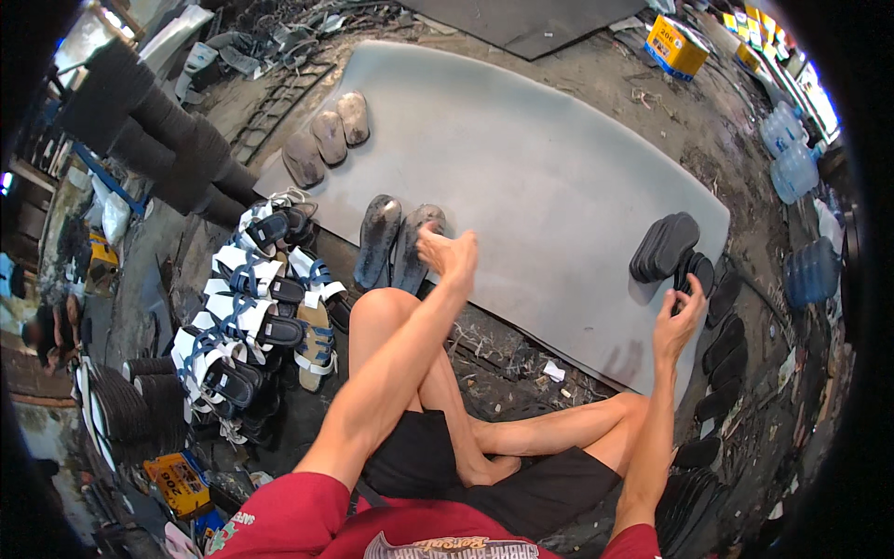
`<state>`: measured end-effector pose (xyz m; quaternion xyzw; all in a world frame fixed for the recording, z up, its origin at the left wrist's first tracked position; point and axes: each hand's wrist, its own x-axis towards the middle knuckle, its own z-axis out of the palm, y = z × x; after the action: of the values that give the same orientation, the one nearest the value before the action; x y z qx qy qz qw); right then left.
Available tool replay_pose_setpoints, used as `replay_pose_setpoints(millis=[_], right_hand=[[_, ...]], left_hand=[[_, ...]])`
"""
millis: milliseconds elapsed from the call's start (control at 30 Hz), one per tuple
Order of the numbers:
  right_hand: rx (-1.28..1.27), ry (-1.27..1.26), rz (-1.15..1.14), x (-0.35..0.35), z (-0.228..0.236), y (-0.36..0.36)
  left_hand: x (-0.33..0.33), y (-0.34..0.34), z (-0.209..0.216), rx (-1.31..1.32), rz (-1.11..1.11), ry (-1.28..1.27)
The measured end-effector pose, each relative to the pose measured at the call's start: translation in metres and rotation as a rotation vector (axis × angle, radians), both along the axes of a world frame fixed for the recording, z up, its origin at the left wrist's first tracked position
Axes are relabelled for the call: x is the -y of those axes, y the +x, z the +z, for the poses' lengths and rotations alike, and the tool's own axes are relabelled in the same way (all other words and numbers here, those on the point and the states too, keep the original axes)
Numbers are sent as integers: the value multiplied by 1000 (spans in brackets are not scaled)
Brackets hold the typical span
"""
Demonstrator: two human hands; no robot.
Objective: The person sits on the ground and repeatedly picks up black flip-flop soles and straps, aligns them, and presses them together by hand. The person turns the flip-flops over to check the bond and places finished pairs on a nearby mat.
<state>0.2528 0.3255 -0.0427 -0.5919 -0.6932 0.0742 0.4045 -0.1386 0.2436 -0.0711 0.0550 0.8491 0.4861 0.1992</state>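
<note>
My left hand reaches over the right one of two dark, worn foot-shaped forms, its fingertips at that form's upper part. Its fingers are partly bent and do not wrap round the form. The other dark form lies just left of it. On the right, my right hand has its thumb and fingers apart beside a small group of black soles; its fingertips are at their near edge. A larger stack of black soles leans just beyond. Both groups rest on a grey sheet.
Three brownish foot-shaped forms lie at the sheet's far left. White-and-blue sandals are piled by my left knee. More black soles line the right edge. A yellow box and large water bottles stand farther off.
</note>
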Motion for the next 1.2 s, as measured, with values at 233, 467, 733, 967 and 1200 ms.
replay_pose_setpoints(millis=[233,467,733,967,1200], right_hand=[[-267,-181,274,147,47,-70],[-592,-558,221,264,-2,-51],[-365,-514,367,267,24,-59],[96,-91,348,246,49,-88],[290,-206,643,300,63,-90]], left_hand=[[6,-54,-146,-49,564,-808],[31,-54,-99,110,368,-632],[46,-23,-30,160,123,-265],[112,59,20,-92,-524,121],[247,87,108,-341,-1328,154]])
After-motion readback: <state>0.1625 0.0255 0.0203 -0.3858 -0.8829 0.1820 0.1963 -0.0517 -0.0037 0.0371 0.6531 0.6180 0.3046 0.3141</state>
